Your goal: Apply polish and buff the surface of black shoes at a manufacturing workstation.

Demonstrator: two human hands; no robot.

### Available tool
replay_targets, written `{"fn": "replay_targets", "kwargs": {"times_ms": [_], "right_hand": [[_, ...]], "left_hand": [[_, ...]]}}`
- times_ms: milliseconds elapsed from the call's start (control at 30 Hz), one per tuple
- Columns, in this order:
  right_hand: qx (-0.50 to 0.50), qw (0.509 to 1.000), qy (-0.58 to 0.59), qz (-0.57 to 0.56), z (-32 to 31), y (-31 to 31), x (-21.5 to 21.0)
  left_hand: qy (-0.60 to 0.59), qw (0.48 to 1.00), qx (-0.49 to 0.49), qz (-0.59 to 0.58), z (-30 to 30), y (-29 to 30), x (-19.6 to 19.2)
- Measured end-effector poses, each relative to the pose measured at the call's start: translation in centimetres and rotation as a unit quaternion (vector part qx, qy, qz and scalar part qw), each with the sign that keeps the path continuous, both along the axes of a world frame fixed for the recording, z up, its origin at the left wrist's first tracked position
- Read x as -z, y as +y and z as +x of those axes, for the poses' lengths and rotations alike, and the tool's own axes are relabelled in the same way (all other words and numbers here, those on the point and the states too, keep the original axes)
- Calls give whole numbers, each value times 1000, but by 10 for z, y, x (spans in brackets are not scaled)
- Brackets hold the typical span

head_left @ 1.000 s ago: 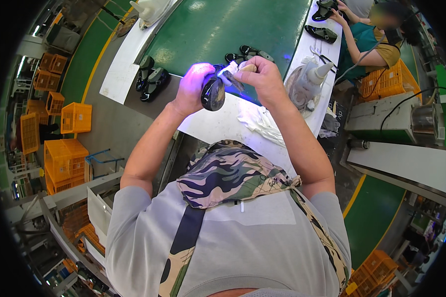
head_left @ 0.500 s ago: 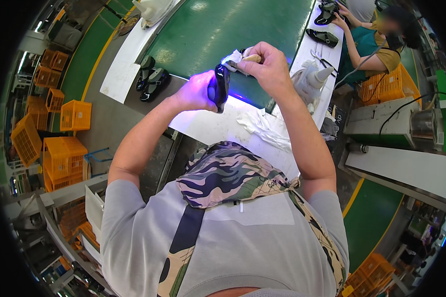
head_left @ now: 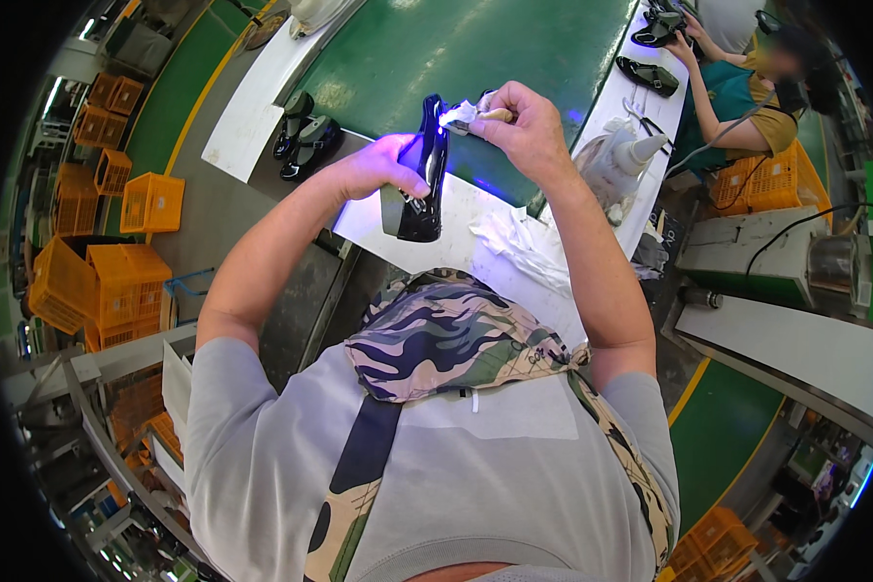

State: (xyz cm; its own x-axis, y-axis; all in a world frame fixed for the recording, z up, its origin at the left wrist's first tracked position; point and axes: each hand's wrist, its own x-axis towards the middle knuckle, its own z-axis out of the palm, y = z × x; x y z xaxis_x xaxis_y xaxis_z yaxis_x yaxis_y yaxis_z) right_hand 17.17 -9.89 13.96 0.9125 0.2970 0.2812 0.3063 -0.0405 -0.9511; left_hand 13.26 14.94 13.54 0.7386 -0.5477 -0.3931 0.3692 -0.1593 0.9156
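Observation:
A glossy black shoe (head_left: 433,179) is in my left hand (head_left: 380,167), which is closed round its side with the thumb near the sole. The shoe is held toe-up, its sole partly showing. My right hand (head_left: 524,126) pinches a white cloth (head_left: 460,116) bunched with a small tan piece whose kind I cannot make out. The cloth's tip is at the upper end of the shoe, where blue-violet light glows. Whether it presses on the shoe is hard to tell. A white cloth (head_left: 522,250) lies on the white bench (head_left: 388,238) below my hands.
A pair of black shoes (head_left: 306,141) stands at the left. On the right ledge are a translucent squeeze bottle (head_left: 616,160), pliers-like tools (head_left: 645,118) and another black shoe (head_left: 647,75). A co-worker (head_left: 737,97) holds a shoe beyond. Orange crates (head_left: 151,202) sit at the left.
My left hand has turned the shoe, so more of its sole and side now shows. The cloth in my right hand now meets the shoe's upper end. The whole view shifted slightly.

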Motion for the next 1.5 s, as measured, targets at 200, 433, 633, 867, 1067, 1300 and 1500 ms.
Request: {"fn": "replay_targets", "kwargs": {"times_ms": [200, 433, 633, 867, 1067, 1300, 1500], "right_hand": [[-24, 1000, 17, -3, -6, 3, 18], [-84, 993, 76, 33, -16, 9, 32], [-130, 986, 108, 6, -24, 7, 35], [-124, 992, 19, 8, -37, 10, 34], [-157, 987, -18, 37, -49, 14, 36], [-209, 975, -36, 63, -57, 14, 41], [-235, 968, -51, 78, -61, 32, 51]], "left_hand": [[66, 994, -58, -70, -1, 4, 11], [120, 977, -123, -126, -4, 12, 21], [168, 947, -201, -188, -16, 19, 33], [216, 911, -260, -235, -44, 15, 41], [244, 861, -332, -299, -78, 7, 60], [251, 804, -405, -356, -115, 0, 81], [206, 780, -363, -466, -137, 0, 88]]}}
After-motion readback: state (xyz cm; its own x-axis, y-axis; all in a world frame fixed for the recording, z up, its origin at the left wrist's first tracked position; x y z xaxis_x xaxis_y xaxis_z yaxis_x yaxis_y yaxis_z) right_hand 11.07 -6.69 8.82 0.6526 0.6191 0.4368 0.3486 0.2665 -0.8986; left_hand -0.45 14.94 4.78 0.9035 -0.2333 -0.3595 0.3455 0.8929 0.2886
